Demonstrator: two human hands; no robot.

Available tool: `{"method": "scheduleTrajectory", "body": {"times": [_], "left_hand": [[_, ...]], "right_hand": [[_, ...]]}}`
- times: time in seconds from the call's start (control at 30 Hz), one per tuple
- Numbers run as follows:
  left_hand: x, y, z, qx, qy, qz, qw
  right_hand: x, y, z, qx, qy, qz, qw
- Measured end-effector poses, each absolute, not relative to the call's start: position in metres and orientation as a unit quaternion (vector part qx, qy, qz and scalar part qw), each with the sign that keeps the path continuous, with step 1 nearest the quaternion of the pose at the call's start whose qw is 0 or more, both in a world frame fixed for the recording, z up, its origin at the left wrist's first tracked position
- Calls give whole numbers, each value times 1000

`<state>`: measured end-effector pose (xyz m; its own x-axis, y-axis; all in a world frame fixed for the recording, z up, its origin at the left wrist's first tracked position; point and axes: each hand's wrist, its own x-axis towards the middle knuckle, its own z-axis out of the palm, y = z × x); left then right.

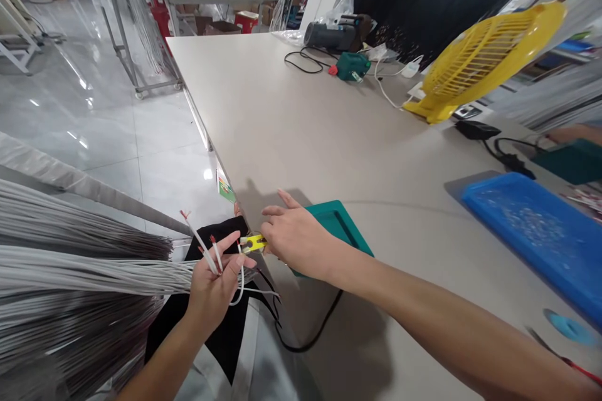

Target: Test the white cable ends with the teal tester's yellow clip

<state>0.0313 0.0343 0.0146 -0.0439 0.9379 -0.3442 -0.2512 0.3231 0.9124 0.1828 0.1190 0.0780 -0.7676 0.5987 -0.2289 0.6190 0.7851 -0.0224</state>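
My left hand (pixel 214 288) is closed round several white cables (pixel 217 254) whose cut ends show red inner wires. One cable lies between its thumb and forefinger, beside the table's edge. My right hand (pixel 298 235) grips a small yellow hand tool (pixel 254 242), which looks like snips. The tool's front end is at the cable by my left fingertips; whether its jaws touch the cable I cannot tell. Under my right wrist lies a teal flat object (pixel 341 219), partly hidden by the arm. A black cord (pixel 324 326) curves over the table edge nearby.
Long bundles of white cables (pixel 84 269) hang at the left. A blue tray (pixel 536 225) holding small clear bits lies at the right, behind it a yellow fan (pixel 489 56). A green device (pixel 352 66) and a grey machine (pixel 329 36) stand at the table's back.
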Motion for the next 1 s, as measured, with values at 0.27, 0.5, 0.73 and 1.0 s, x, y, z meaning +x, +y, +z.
{"method": "scheduleTrajectory", "body": {"times": [0.27,0.5,0.73,1.0], "left_hand": [[33,36,13,328,548,464,613],[37,35,10,325,569,479,584],[39,32,9,334,575,478,574],[34,30,10,353,583,471,561]], "right_hand": [[186,119,74,323,941,-50,83],[187,119,75,326,940,-55,87],[189,116,71,345,935,-47,72],[194,112,64,342,938,-33,39]]}}
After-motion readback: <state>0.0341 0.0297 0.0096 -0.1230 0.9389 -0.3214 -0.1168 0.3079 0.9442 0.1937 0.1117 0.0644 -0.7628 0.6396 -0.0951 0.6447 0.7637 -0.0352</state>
